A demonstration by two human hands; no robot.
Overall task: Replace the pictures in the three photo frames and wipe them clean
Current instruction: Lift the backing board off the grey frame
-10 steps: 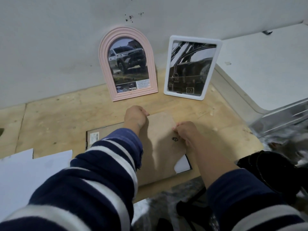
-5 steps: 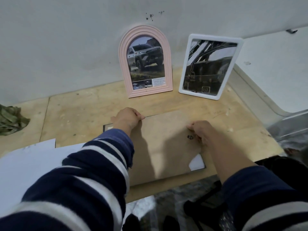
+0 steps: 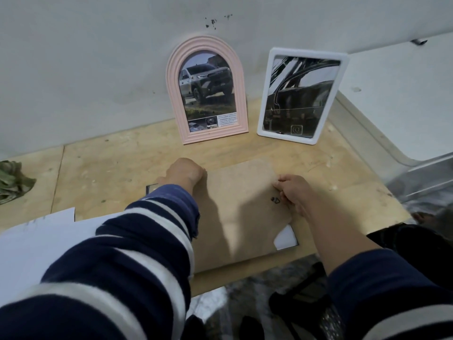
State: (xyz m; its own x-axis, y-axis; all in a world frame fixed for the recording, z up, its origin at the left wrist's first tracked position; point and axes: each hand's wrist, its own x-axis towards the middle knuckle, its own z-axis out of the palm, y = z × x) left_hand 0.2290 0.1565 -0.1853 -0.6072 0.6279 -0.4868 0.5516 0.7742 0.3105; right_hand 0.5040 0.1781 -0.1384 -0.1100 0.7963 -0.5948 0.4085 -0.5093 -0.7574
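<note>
A third photo frame lies face down on the wooden table, its brown backing board on top and a white picture corner showing at the lower right. My left hand is closed on the board's far left edge. My right hand pinches the board's right side near a small black mark. A pink arched frame with a truck picture and a white rectangular frame with a dark car picture stand upright against the wall behind.
White paper sheets lie at the left front of the wooden table. A green crumpled cloth sits at the far left. A white appliance top borders the right. Dark items lie on the floor below the table's front edge.
The view has shifted left, so the frames sit further right and the green cloth came into sight. Both hands stay on the backing board with little movement.
</note>
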